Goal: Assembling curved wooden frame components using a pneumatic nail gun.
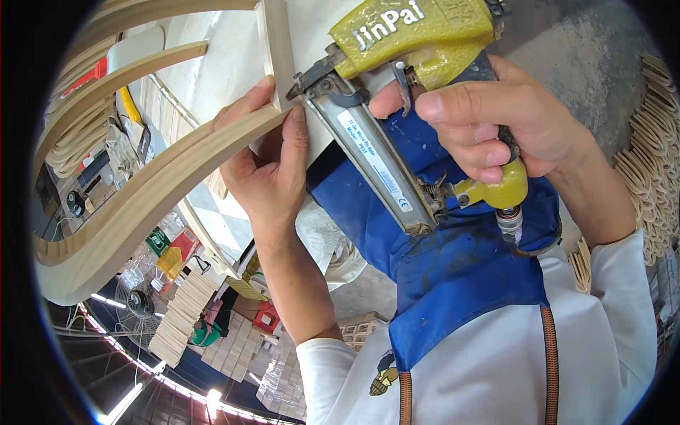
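My right hand [489,120] is wrapped round the black grip of a yellow pneumatic pin nailer [414,42]; one finger lies near its trigger. The nailer's dark nose points left and sits against or very close to a joint between two wooden pieces. One is a curved wooden piece [152,170] that sweeps down to the lower left; the other is a straight wooden bar [277,53] rising from the joint. My left hand [265,163] grips the end of the curved piece at this joint, thumb on the near side and fingers on the far side.
A pale worktable [219,42] lies behind the frame, with a yellow-handled tool [130,106] on it. Further curved wooden parts [78,142] are piled at the left. Stacked wooden pieces [648,163] stand at the right. My blue apron [460,283] hangs below the nailer.
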Demonstrator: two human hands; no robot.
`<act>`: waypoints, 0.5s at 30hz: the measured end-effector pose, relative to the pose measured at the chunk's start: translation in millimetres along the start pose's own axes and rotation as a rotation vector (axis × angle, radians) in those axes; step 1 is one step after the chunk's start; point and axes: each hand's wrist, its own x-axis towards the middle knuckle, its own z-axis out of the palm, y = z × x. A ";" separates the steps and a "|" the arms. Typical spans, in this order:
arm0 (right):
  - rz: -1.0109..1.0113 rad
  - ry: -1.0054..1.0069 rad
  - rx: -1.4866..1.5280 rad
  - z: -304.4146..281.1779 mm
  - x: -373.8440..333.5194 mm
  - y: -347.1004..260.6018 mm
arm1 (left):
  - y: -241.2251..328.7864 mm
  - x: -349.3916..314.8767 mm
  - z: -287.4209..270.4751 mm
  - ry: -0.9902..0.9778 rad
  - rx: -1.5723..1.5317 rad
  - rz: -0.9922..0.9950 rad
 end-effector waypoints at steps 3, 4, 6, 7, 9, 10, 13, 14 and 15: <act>-0.013 0.014 -0.019 -7.5 -3.7 -2.4 | 4.5 -0.7 4.9 0.027 -0.044 -0.061; -0.019 0.018 -0.027 -9.8 -5.4 -3.7 | 7.9 -0.1 5.2 0.028 -0.022 -0.107; -0.031 0.028 -0.046 -13.7 -9.6 -7.1 | 15.2 2.1 4.8 0.032 0.021 -0.197; -0.039 0.033 -0.057 -15.0 -12.0 -9.3 | 17.4 3.5 4.4 0.036 0.041 -0.240; -0.060 0.042 -0.089 -15.9 -16.2 -16.6 | 14.9 4.1 4.3 0.037 0.061 -0.200; -0.072 0.046 -0.107 -15.1 -18.5 -20.8 | 12.0 3.0 4.1 0.031 0.086 -0.167; -0.109 0.056 -0.160 -6.7 -26.4 -39.0 | 8.7 5.2 0.3 0.036 0.128 -0.088; -0.120 0.097 -0.262 -0.1 -32.6 -53.0 | 10.4 4.9 -5.6 -0.012 0.156 -0.093; -0.131 0.142 -0.363 6.9 -40.1 -67.3 | 11.9 2.6 -12.3 -0.061 0.182 -0.099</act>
